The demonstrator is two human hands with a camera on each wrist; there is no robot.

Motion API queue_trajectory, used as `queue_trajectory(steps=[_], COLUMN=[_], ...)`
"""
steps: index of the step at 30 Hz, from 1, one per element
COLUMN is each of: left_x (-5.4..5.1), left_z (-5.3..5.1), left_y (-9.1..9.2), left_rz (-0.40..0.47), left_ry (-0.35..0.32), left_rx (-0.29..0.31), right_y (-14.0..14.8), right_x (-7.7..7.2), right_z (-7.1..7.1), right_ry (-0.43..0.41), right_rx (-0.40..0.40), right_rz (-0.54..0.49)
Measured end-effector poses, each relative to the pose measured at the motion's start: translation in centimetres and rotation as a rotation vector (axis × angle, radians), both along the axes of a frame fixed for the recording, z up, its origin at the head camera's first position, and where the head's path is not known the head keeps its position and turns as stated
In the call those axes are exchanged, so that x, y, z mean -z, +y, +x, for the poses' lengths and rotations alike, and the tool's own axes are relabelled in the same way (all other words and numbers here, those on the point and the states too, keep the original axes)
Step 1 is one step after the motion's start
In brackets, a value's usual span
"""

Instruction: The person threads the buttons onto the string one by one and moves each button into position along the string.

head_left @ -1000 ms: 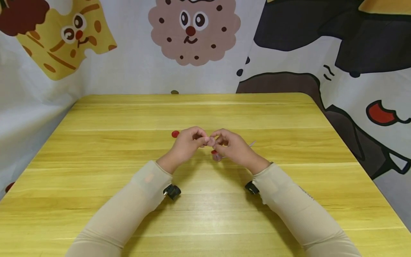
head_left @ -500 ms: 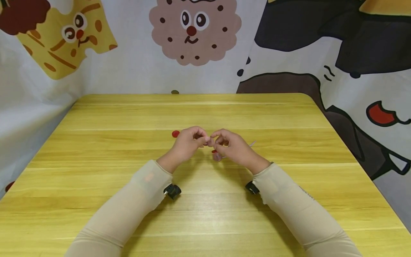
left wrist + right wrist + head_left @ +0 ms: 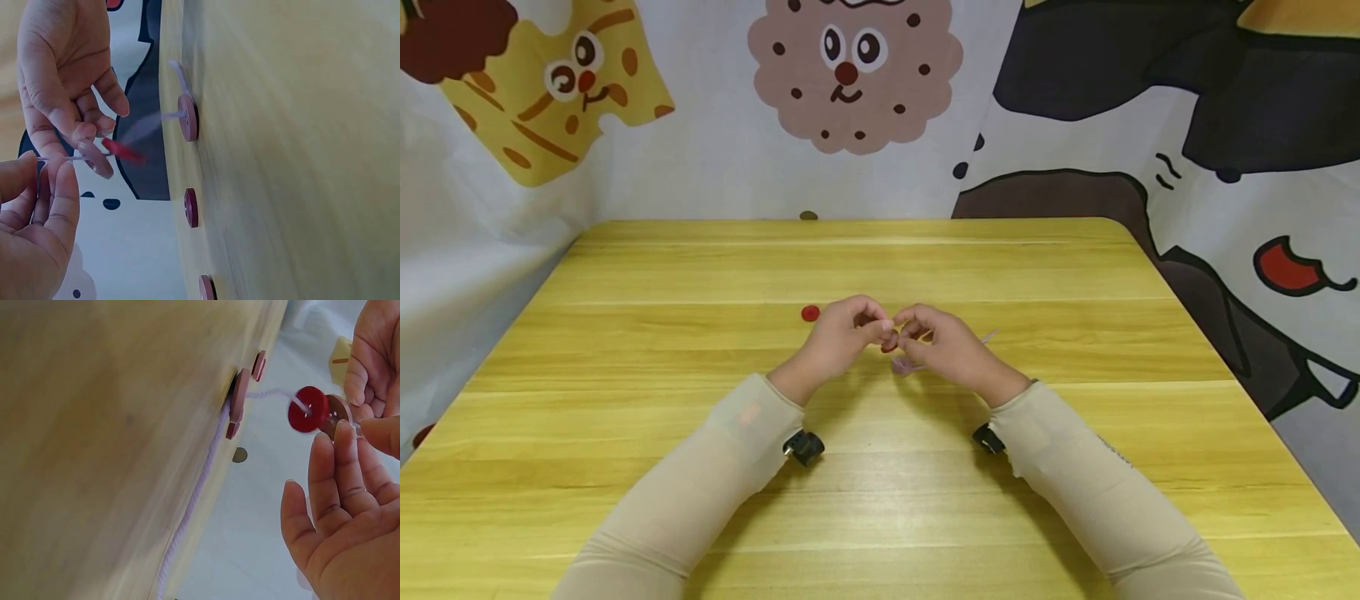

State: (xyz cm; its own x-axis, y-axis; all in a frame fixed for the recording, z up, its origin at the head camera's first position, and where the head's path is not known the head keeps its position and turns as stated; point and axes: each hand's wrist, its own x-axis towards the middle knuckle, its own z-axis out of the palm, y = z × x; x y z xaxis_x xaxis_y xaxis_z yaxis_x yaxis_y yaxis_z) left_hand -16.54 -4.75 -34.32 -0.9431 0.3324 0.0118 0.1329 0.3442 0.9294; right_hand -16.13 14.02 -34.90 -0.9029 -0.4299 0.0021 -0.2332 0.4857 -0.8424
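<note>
In the head view, my left hand (image 3: 838, 337) pinches the end of a lilac string between thumb and index finger. Facing it, my right hand (image 3: 943, 342) holds a pinkish-brown button (image 3: 338, 416) at its edge with the fingertips. Right against that button hangs a red button (image 3: 307, 409), threaded on the same string and blurred in the left wrist view. Below them a larger pinkish button (image 3: 187, 117) stands on the table with the string (image 3: 199, 487) through it. The string's tail runs off to the right, partly hidden behind my right hand.
A loose red button (image 3: 810, 313) lies on the wooden table (image 3: 865, 500) left of my left hand. The left wrist view shows another pinkish button (image 3: 207, 287) at its bottom edge. A printed cloth (image 3: 700, 167) hangs behind the table.
The red button has gone from beside the lower pinkish button up the string to the button between my hands. The lower button has shifted slightly left. Both hands stay nearly in place.
</note>
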Motion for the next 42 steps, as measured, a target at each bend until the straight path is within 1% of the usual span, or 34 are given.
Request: queue_trajectory(steps=[6, 12, 21, 25, 28, 32, 38, 42], left_x=[-0.1, -0.1, -0.1, -0.3, -0.4, -0.3, -0.4, -0.4], left_z=[0.0, 0.1, 0.2, 0.2, 0.2, 0.1, 0.2, 0.2], left_y=[0.1, 0.2, 0.3, 0.3, 0.3, 0.3, 0.2, 0.2], left_rz=[0.003, -0.008, 0.004, 0.009, 0.007, 0.007, 0.015, 0.027], left_ry=[-0.003, -0.002, 0.013, 0.014, 0.014, 0.013, 0.012, 0.002], left_rx=[-0.011, -0.007, -0.004, -0.008, -0.012, -0.017, -0.020, -0.017], right_y=[-0.1, -0.3, -0.6, -0.8, -0.8, -0.9, -1.0, -1.0], right_x=[0.0, 0.0, 0.5, 0.6, 0.5, 0.3, 0.1, 0.0], right_z=[-0.1, -0.1, -0.2, -0.3, -0.3, -0.2, -0.1, 0.0], right_ry=[0.014, 0.034, 0.002, -0.041, -0.046, -0.029, -0.030, -0.035], right_rx=[0.015, 0.018, -0.001, -0.007, 0.000, 0.009, 0.009, 0.003], right_rz=[0.011, 0.025, 0.007, -0.022, -0.012, 0.030, 0.046, 0.022])
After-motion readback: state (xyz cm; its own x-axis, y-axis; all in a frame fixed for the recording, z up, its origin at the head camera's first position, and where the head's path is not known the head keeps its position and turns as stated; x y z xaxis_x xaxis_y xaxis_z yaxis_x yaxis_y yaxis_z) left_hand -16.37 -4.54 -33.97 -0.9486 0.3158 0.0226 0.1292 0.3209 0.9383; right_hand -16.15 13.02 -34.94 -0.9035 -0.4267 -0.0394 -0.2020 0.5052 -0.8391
